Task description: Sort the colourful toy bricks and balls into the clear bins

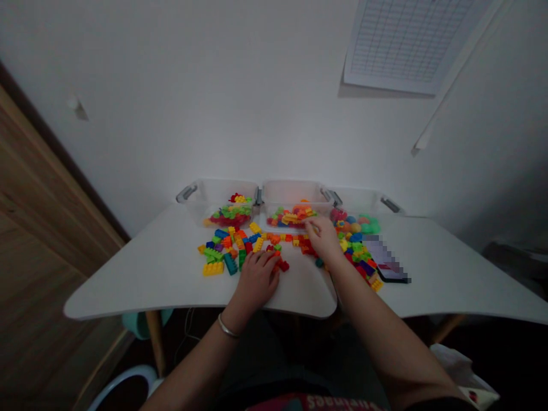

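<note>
L hand is resting curled on loose bricks on table, grip loose, nothing clearly held; R hand is pinching just in front of middle bin, grip narrow, can't tell if holding anything.

Multicoloured plastic toy bricks lie scattered in a loose spread, some seemingly joined together.

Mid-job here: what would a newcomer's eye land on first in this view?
The scattered bright plastic building bricks on the white table stand out first, front and centre, with the left hand and right hand among them. Behind them, three clear plastic bins line the table's back edge, holding more colourful pieces.
</note>
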`<control>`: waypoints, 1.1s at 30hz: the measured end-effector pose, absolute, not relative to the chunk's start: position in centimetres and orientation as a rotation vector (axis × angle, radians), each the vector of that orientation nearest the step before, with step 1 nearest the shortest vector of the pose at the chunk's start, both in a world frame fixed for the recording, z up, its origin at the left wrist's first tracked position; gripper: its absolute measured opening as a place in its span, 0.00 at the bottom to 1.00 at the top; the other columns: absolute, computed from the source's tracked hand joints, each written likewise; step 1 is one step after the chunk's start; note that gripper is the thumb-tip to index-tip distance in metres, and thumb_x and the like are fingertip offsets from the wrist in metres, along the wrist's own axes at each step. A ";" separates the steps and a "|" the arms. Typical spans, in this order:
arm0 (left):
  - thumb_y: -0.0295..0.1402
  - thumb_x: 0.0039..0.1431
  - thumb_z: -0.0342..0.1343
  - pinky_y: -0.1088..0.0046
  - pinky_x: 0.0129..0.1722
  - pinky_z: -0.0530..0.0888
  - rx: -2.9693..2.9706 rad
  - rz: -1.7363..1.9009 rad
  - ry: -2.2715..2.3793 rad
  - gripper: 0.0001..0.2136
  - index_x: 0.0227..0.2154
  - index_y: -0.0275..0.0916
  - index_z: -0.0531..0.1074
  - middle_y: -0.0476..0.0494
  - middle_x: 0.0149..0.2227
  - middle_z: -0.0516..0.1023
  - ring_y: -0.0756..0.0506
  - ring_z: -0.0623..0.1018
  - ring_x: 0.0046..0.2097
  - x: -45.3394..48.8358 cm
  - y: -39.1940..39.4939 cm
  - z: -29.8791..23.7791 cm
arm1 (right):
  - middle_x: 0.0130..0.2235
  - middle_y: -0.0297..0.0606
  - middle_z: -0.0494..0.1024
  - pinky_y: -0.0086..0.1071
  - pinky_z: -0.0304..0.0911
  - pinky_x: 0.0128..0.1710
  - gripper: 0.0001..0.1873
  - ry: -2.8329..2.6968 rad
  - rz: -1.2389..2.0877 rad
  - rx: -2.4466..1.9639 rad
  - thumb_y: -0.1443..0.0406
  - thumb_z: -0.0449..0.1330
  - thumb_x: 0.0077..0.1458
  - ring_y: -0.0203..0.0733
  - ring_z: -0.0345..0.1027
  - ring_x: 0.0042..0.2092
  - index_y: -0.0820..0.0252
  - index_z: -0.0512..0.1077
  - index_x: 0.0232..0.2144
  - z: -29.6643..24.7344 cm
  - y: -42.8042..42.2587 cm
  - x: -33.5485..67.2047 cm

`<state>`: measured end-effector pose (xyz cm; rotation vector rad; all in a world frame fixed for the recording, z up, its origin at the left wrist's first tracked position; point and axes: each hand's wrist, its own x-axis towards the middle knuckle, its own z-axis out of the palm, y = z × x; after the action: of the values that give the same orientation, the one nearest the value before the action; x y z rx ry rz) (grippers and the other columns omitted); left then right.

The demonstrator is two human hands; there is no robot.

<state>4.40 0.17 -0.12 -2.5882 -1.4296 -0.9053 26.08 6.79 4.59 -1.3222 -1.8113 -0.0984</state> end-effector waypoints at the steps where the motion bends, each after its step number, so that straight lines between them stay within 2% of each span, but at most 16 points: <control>1: 0.31 0.58 0.51 0.52 0.57 0.64 -2.589 -0.907 -1.425 0.16 0.49 0.41 0.72 0.40 0.53 0.74 0.39 0.70 0.54 4.4 0.2 -0.2 | 0.40 0.41 0.80 0.39 0.61 0.51 0.13 -1.867 -0.106 -1.350 0.65 0.52 0.59 0.45 0.70 0.45 0.58 0.77 0.37 3.8 6.3 25.8; 6: 0.31 0.58 0.51 0.52 0.58 0.63 -2.590 -0.886 -1.416 0.16 0.49 0.40 0.72 0.40 0.53 0.74 0.39 0.70 0.54 4.4 0.3 -0.2 | 0.43 0.40 0.80 0.43 0.56 0.56 0.12 -2.051 -0.243 -1.440 0.68 0.56 0.56 0.47 0.67 0.48 0.58 0.77 0.40 0.6 4.3 24.1; 10: 0.31 0.58 0.51 0.52 0.58 0.63 -2.582 -0.864 -1.427 0.15 0.48 0.40 0.72 0.40 0.53 0.74 0.39 0.70 0.55 4.4 0.3 -0.3 | 0.51 0.43 0.76 0.51 0.47 0.62 0.17 -2.097 -0.353 -1.463 0.68 0.57 0.54 0.52 0.60 0.57 0.59 0.74 0.47 -0.3 3.7 23.6; 14: 0.30 0.57 0.51 0.51 0.58 0.63 -2.574 -0.881 -1.421 0.16 0.48 0.41 0.72 0.40 0.52 0.75 0.39 0.70 0.54 4.5 0.3 -0.2 | 0.52 0.44 0.75 0.54 0.44 0.63 0.19 -2.094 -0.409 -1.475 0.69 0.58 0.53 0.55 0.54 0.61 0.61 0.73 0.49 -0.6 3.8 23.6; 20: 0.31 0.58 0.51 0.51 0.58 0.64 -2.571 -0.869 -1.434 0.16 0.49 0.41 0.72 0.39 0.53 0.74 0.39 0.70 0.54 4.5 0.3 -0.2 | 0.44 0.43 0.78 0.50 0.50 0.62 0.15 -2.161 -0.377 -1.437 0.69 0.57 0.54 0.51 0.61 0.55 0.59 0.75 0.44 -0.5 3.6 23.4; 26: 0.32 0.59 0.50 0.52 0.58 0.63 -2.582 -0.828 -1.442 0.16 0.50 0.40 0.72 0.40 0.53 0.74 0.39 0.70 0.55 4.5 0.3 -0.3 | 0.42 0.42 0.77 0.42 0.57 0.57 0.13 -2.192 -0.351 -1.373 0.69 0.56 0.57 0.48 0.63 0.49 0.60 0.76 0.42 -0.2 3.2 23.4; 33: 0.31 0.59 0.51 0.52 0.58 0.63 -2.576 -0.838 -1.442 0.16 0.50 0.40 0.72 0.39 0.53 0.74 0.39 0.70 0.55 4.4 0.3 -0.3 | 0.41 0.44 0.78 0.45 0.55 0.58 0.13 -2.142 -0.407 -1.488 0.68 0.57 0.55 0.50 0.63 0.49 0.62 0.76 0.42 -0.7 4.1 23.3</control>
<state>4.45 0.30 -0.33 -2.5760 -1.4421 -0.8381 23.34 4.12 -0.68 -1.4876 -2.1419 -0.4066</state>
